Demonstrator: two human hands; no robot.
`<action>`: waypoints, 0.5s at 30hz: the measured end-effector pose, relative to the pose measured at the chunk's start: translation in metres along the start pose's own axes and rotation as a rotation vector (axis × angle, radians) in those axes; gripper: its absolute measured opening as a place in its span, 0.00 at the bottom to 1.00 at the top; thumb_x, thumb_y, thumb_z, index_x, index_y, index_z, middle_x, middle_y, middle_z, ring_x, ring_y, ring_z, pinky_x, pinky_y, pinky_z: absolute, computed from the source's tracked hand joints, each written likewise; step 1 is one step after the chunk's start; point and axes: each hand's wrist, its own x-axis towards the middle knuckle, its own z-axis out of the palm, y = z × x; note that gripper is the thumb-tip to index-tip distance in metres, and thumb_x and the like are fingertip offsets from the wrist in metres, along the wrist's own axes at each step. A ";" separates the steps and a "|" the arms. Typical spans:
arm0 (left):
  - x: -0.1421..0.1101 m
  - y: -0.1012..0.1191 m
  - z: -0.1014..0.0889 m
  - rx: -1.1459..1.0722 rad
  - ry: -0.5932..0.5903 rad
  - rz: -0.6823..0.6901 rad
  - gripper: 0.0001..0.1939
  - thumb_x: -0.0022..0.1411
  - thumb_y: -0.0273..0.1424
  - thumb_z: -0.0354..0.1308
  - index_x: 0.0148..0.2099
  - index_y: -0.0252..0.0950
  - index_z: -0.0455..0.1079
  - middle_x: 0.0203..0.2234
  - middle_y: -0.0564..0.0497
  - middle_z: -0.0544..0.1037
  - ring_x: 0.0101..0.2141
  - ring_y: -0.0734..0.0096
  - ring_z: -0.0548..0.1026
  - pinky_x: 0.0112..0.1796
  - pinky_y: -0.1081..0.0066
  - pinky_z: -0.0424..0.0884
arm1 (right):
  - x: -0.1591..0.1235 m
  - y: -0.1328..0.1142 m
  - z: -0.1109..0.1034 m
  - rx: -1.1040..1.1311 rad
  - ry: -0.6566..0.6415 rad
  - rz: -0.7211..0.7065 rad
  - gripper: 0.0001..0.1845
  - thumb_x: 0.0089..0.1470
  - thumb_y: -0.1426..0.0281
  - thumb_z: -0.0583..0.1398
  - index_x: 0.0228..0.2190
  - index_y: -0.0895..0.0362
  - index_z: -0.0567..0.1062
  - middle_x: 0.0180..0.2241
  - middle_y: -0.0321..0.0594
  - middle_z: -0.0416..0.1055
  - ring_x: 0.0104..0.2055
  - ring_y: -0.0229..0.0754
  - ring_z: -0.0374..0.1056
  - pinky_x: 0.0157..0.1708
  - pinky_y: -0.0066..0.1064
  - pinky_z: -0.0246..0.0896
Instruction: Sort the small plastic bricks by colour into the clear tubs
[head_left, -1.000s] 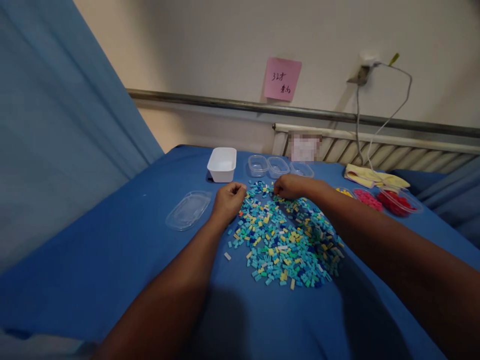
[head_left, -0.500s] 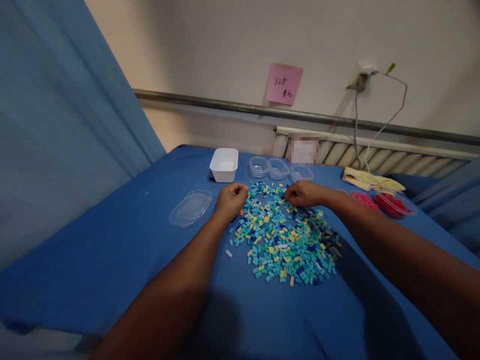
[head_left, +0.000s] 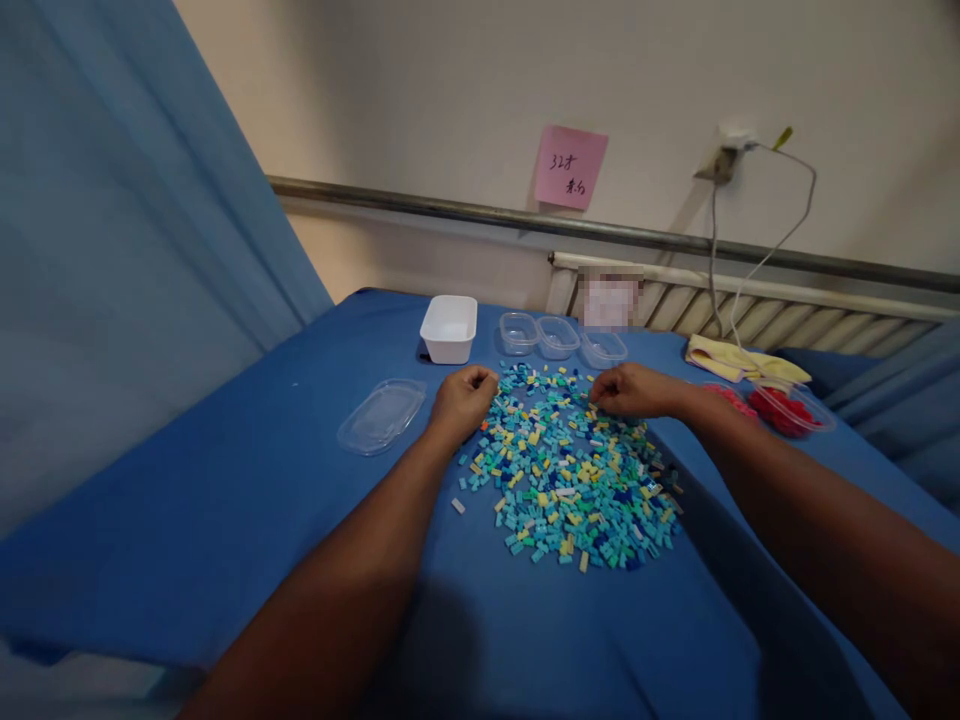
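Observation:
A wide spread of small plastic building bricks [head_left: 577, 480], mostly turquoise with yellow, navy, green and white ones, lies on the blue sheet [head_left: 300, 500]. At the left edge of this pile is my left hand [head_left: 463, 402], its fingers curled closed; whatever they may pinch is hidden. My right hand [head_left: 630, 389] reaches over the pile's far right part, fingertips pinched together at the bricks. Anything between those fingertips is too small to make out. One pale brick [head_left: 458, 506] lies apart at the near left.
Behind the pile stand a white tub [head_left: 450, 335] and clear containers [head_left: 519, 335]. A clear lid [head_left: 384, 415] lies left of my left hand. To the right are a container of red pieces [head_left: 787, 410], pink pieces [head_left: 731, 398] and a yellow cloth [head_left: 739, 358]. A radiator [head_left: 675, 310] runs behind.
My right hand has shifted a little to the right across the far side of the pile. My left hand stays almost where it was, still curled.

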 end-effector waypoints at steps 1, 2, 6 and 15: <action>0.000 0.000 0.000 0.001 0.000 -0.004 0.16 0.65 0.44 0.61 0.37 0.37 0.80 0.29 0.50 0.83 0.30 0.64 0.76 0.32 0.69 0.66 | 0.000 0.000 0.001 0.000 0.000 -0.003 0.14 0.52 0.69 0.62 0.37 0.54 0.87 0.35 0.37 0.86 0.35 0.44 0.79 0.36 0.30 0.69; 0.000 -0.001 0.001 0.001 -0.002 -0.004 0.16 0.65 0.44 0.61 0.36 0.37 0.80 0.29 0.50 0.82 0.30 0.64 0.76 0.31 0.69 0.65 | 0.000 -0.001 0.002 0.000 -0.009 -0.009 0.14 0.52 0.69 0.62 0.36 0.53 0.87 0.34 0.37 0.86 0.35 0.43 0.78 0.36 0.30 0.68; 0.001 -0.003 0.001 -0.007 -0.008 0.017 0.16 0.65 0.44 0.61 0.36 0.37 0.80 0.28 0.51 0.82 0.30 0.65 0.75 0.31 0.69 0.65 | 0.004 -0.009 0.010 -0.036 -0.054 -0.039 0.10 0.51 0.70 0.64 0.33 0.52 0.87 0.30 0.33 0.83 0.30 0.40 0.74 0.30 0.28 0.62; 0.002 -0.005 0.002 -0.010 -0.015 0.024 0.14 0.66 0.42 0.61 0.37 0.37 0.81 0.30 0.49 0.83 0.32 0.63 0.77 0.33 0.69 0.68 | 0.002 -0.020 0.013 -0.142 0.037 -0.064 0.09 0.57 0.72 0.63 0.35 0.53 0.86 0.32 0.39 0.84 0.31 0.43 0.74 0.34 0.32 0.61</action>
